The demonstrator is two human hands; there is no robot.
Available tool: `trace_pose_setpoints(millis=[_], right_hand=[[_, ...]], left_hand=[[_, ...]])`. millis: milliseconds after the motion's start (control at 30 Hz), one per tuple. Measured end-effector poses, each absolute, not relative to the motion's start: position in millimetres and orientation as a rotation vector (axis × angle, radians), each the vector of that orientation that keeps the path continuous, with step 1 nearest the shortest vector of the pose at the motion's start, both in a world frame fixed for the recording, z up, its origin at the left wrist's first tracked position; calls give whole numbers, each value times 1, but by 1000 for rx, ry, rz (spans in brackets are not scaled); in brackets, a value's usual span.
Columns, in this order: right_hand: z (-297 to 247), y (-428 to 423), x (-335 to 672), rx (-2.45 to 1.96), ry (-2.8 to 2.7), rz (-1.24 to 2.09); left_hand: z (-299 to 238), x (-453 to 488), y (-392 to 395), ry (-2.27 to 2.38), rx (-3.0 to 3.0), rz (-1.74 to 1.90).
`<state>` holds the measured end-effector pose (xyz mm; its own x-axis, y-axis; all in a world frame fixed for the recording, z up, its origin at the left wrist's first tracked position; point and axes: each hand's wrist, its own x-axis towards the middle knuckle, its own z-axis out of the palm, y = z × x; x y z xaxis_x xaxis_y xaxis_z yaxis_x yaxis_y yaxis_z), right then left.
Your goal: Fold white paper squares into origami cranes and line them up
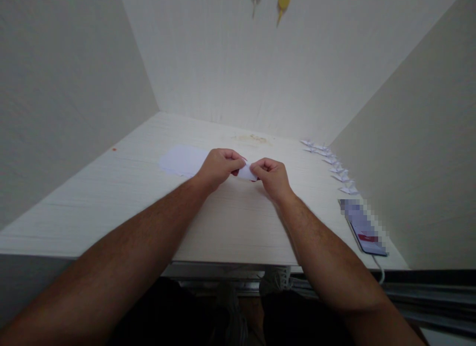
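Note:
Between my two hands is a small piece of white paper [246,173], held just over the white table. My left hand [222,166] pinches its left side between thumb and fingers. On the other side my right hand [270,175] grips the paper the same way, thumb on top. The fingers cover parts of the paper, so its full shape and folds are hard to make out. A flat pile of white paper sheets [182,160] lies just left of my left hand, partly hidden behind it.
Several folded white paper cranes [340,177] line the table's right side. Below them lies a phone [366,232] with a cable [380,269] hanging over the front edge. Walls enclose the table [238,227] at left, back and right. A yellow hook [284,0] is on the back wall.

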<state>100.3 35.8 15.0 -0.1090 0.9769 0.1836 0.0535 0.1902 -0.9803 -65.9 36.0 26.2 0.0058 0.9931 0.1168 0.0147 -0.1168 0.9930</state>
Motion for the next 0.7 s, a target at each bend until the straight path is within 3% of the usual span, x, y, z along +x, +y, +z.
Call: trace_pose_setpoints(millis=[700], right_hand=[[11,37,102,-1070,-1486,1021]], left_hand=[[28,-67,34,1078,1396,1182]])
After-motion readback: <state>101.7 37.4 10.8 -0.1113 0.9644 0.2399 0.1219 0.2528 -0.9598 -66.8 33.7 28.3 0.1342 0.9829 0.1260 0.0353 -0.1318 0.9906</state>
